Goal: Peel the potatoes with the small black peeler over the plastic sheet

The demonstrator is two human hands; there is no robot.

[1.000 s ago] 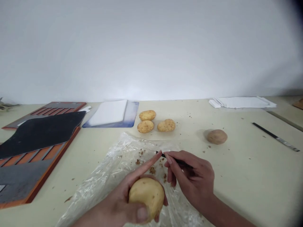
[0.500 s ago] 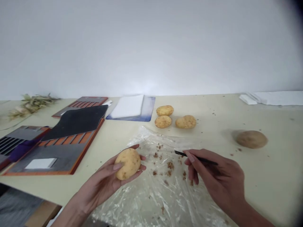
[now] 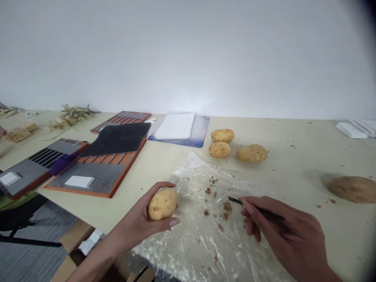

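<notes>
My left hand (image 3: 147, 213) is closed round a pale yellow potato (image 3: 163, 204) with small brown spots, held above the near left side of the clear plastic sheet (image 3: 188, 239). Pinched in my right hand (image 3: 289, 231) is a thin dark tool (image 3: 235, 201). Its slim tip points left, apart from the potato, and most of its handle lies across the fingers, so its exact kind is unclear. Brown peel scraps (image 3: 227, 207) are scattered over the sheet between the two hands.
Three pale potatoes (image 3: 252, 153) lie behind the sheet; a browner potato (image 3: 354, 189) is at the right. Back left are a white board (image 3: 175, 126) on a blue mat, orange-grey trays (image 3: 100, 176), a black sheet (image 3: 116, 139) and dried plants (image 3: 72, 116). A cardboard box (image 3: 78, 235) stands below the table edge.
The view has swung left, so the table things sit further right. My left hand has turned the potato, with the thumb now beneath it. The right hand still grips the dark tool.
</notes>
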